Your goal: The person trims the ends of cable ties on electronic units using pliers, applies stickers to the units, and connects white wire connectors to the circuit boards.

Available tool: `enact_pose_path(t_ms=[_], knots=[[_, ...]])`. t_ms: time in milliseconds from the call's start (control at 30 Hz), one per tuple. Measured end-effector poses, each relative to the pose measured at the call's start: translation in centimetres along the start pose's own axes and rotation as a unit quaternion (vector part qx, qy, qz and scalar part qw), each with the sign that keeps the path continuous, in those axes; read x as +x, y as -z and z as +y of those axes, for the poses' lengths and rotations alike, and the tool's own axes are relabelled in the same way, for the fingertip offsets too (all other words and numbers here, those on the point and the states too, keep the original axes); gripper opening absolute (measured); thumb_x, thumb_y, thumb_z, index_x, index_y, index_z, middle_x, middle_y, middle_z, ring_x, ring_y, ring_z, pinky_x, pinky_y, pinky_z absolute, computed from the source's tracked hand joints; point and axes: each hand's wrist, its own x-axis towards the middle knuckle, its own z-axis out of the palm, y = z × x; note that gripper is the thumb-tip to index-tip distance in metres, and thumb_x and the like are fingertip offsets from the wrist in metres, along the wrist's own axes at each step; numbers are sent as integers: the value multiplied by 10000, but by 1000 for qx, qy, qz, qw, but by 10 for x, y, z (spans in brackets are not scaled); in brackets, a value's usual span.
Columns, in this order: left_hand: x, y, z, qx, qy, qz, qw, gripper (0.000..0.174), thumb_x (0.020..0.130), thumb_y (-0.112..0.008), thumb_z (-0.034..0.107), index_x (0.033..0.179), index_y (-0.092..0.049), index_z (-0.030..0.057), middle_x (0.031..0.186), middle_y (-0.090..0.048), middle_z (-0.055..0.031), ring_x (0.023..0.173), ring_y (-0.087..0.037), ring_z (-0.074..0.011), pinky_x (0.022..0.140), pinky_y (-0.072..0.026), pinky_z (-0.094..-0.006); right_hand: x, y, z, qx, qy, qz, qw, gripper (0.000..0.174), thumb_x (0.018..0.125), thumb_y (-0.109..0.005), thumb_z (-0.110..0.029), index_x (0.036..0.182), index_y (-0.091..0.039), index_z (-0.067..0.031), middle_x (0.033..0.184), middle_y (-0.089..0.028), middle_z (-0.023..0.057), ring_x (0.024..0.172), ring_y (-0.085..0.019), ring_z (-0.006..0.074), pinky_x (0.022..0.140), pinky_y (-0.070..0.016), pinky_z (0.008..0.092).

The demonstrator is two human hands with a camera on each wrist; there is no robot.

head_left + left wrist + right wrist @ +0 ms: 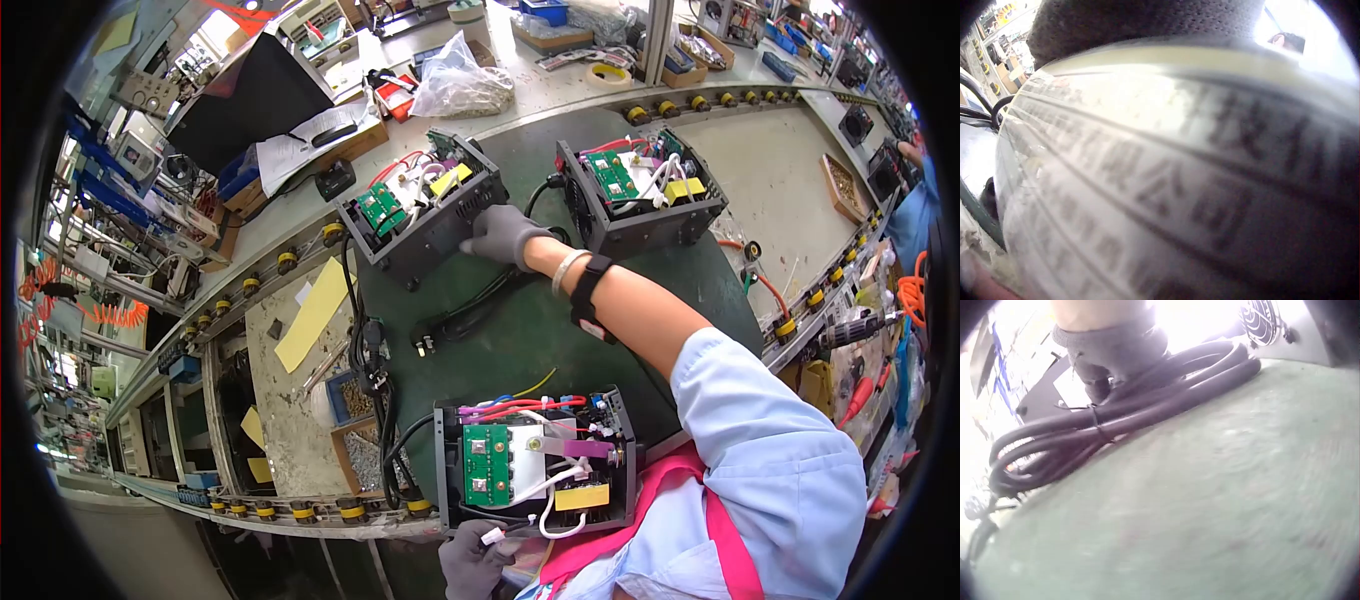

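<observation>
Three open black electronics boxes stand on a green mat (540, 340). My right hand (500, 235), in a grey glove, reaches out and rests against the side of the middle box (425, 210). Just below it lies a tied black cable bundle (470, 310), which the right wrist view shows as a cable bundle (1116, 425) under the glove (1110, 350). My left hand (470, 562) is at the front edge of the near box (535, 460) and pinches a white connector (490, 537). A blurred printed label (1179, 175) fills the left wrist view.
A third box (640, 195) stands right of the middle one. A clear plastic bag (460, 85) and a tape roll (607, 75) lie behind. A yellow sheet (312, 312) and screw trays (360, 440) sit left. An electric screwdriver (850, 330) hangs right.
</observation>
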Motion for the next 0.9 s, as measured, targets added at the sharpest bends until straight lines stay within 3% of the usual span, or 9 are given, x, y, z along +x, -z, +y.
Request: enact_pose_path(t_ms=[200,300,433,567,600,700,767,800,900], knots=[[-1,-1,-15,-28,-12,8,1000,394,820,-781,311,988,-612,-2,737,-581,11,619,-510,-55,529,-429,-226,24,-8,-4,324,85,-199,921,233,830,-709,-191,1012,-739,-48,824,-704,45,655,-605,100,616,-503,256],[-2,-4,-12,-1,-42,47,998,417,810,-790,307,1030,-620,-3,771,-599,0,645,-530,-78,560,-453,-240,18,-20,12,227,-28,-128,965,227,860,-666,-199,1032,-732,-66,849,-709,58,688,-637,157,642,-520,298],[-4,-7,-17,10,-39,66,997,468,781,-809,348,1054,-629,13,800,-613,-24,709,-555,-101,635,-482,-251,3,-14,11,5,80,79,994,277,843,-630,-180,1104,-707,-131,986,-699,95,871,-657,261,764,-519,358],[12,-15,-22,152,-137,87,975,511,781,-752,500,885,-599,24,600,-610,-69,502,-600,-151,491,-480,-287,-26,21,-9,-117,248,248,929,489,820,-652,-200,1302,-571,-173,1243,-606,109,1191,-537,312,964,-449,404],[20,-23,-26,134,-114,97,980,547,774,-721,566,912,-601,51,596,-603,-95,538,-633,-249,517,-491,-349,-29,24,-14,-164,275,269,908,548,819,-664,-211,1348,-527,-177,1297,-575,108,1257,-493,317,1004,-427,413],[40,-44,-18,195,-109,86,971,389,817,-738,395,972,-591,70,641,-612,-135,586,-646,-327,524,-479,-397,-31,40,-20,-155,202,102,962,681,805,-649,-215,1443,-411,-217,1434,-458,83,1379,-337,274,1089,-319,431],[60,-62,-21,183,-143,103,967,496,864,-676,498,954,-581,20,637,-613,-73,518,-588,-109,492,-461,-283,-26,49,-17,-167,225,98,955,657,812,-668,-286,1420,-436,-189,1319,-563,116,1254,-484,325,1020,-406,412],[65,-75,1,214,-185,131,950,341,829,-734,343,975,-598,67,668,-601,-187,631,-627,-398,527,-465,-426,-26,58,-21,-155,203,62,965,653,811,-674,-306,1409,-445,-179,1286,-586,125,1212,-518,341,999,-425,409],[79,-103,8,217,-218,157,938,408,845,-697,436,979,-603,63,699,-614,-204,671,-638,-413,531,-462,-440,-57,85,-17,-137,186,-23,973,532,807,-690,-352,1271,-575,-119,1121,-664,160,1044,-620,367,917,-479,405]])
